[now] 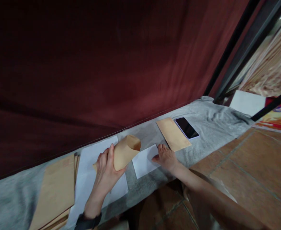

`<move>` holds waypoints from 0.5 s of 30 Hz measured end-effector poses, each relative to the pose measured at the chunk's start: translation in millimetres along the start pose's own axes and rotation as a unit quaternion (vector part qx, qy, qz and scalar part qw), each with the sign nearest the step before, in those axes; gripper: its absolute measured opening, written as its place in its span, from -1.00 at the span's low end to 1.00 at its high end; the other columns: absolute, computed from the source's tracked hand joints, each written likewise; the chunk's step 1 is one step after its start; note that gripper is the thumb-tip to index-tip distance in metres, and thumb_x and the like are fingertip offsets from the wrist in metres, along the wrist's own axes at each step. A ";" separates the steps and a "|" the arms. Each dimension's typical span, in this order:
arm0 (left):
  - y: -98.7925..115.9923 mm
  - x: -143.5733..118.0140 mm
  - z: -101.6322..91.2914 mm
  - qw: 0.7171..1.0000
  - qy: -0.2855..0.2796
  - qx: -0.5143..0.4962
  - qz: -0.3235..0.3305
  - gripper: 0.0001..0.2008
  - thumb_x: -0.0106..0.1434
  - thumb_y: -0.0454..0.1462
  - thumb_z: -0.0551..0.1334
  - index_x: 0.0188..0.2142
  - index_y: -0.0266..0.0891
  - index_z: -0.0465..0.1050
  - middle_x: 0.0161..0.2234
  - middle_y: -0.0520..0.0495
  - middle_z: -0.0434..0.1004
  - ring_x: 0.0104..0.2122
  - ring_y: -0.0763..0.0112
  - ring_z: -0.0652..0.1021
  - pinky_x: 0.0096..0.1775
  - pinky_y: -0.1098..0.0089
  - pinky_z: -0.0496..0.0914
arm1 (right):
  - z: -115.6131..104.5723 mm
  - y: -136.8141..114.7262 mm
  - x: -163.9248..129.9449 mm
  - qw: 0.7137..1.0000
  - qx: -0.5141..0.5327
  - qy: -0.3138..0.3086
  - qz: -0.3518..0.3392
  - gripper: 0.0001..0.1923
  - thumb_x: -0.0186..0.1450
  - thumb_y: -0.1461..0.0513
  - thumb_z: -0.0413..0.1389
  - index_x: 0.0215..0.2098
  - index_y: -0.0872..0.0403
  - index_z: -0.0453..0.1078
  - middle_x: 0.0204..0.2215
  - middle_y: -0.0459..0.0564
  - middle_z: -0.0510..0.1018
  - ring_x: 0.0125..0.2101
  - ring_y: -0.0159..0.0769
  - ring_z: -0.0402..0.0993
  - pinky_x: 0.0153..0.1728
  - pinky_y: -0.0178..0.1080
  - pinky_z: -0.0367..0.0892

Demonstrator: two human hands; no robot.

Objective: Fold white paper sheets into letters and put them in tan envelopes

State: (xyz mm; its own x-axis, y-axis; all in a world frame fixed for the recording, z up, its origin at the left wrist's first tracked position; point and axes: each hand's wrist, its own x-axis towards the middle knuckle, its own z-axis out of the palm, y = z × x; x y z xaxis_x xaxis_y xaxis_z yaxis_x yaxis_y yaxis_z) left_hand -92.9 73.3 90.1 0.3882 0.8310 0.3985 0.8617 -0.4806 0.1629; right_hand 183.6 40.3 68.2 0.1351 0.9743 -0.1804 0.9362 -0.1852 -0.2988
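My left hand (pixel 106 169) grips a brown paper envelope (pixel 124 150) that is squeezed so its mouth bulges open toward the right. It hovers just above a stack of white sheets (pixel 92 182). My right hand (pixel 166 157) rests flat on a folded white paper (pixel 144 163) lying on the grey cloth. The open end of the envelope points at that folded paper, a short gap away.
A pile of brown envelopes (pixel 55 191) lies at the left. Another brown envelope (pixel 173 134) and a dark phone (pixel 186 127) lie further right on the grey cloth (pixel 214 121). A dark red curtain (pixel 107 64) hangs behind. Tiled floor (pixel 250 166) is at the right.
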 end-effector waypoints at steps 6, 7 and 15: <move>8.1 7.9 -10.0 0.996 0.073 0.040 -0.011 -0.04 0.25 -0.09 0.27 0.44 -0.19 -0.30 0.20 -0.37 0.22 0.21 -0.13 0.29 0.23 -0.23 0.10 | -0.6 -3.2 1.8 0.998 0.041 -0.019 0.032 -0.60 0.27 0.16 0.18 0.01 0.22 0.33 -0.09 0.25 0.57 -0.06 -0.01 0.53 -0.10 -0.16 0.35; 7.0 7.8 -11.4 0.996 0.078 0.041 -0.018 -0.02 0.23 -0.08 0.28 0.44 -0.20 -0.32 0.20 -0.39 0.21 0.21 -0.14 0.28 0.22 -0.24 0.12 | -0.5 -1.9 2.0 0.998 0.049 -0.019 0.031 -0.62 0.27 0.15 0.18 -0.01 0.20 0.34 -0.09 0.24 0.57 -0.04 -0.02 0.53 -0.09 -0.16 0.34; -17.1 -13.5 -2.9 0.997 -0.082 0.015 -0.006 0.09 0.10 -0.18 0.34 0.43 -0.06 -0.36 0.18 -0.25 0.27 0.21 -0.07 0.33 0.25 -0.21 0.07 | 10.6 12.9 8.4 0.996 0.087 -0.005 -0.006 -0.75 0.29 0.20 0.14 -0.09 0.12 0.34 -0.13 0.14 0.57 -0.07 -0.09 0.51 -0.07 -0.20 0.29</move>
State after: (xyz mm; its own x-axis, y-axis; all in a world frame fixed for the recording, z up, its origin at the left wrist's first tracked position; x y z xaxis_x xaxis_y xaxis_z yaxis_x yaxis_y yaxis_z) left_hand -113.9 69.5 84.6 0.4242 0.8720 0.2443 0.8747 -0.4644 0.1387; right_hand 193.4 44.8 52.9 0.1212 0.9753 -0.1847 0.8675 -0.1945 -0.4578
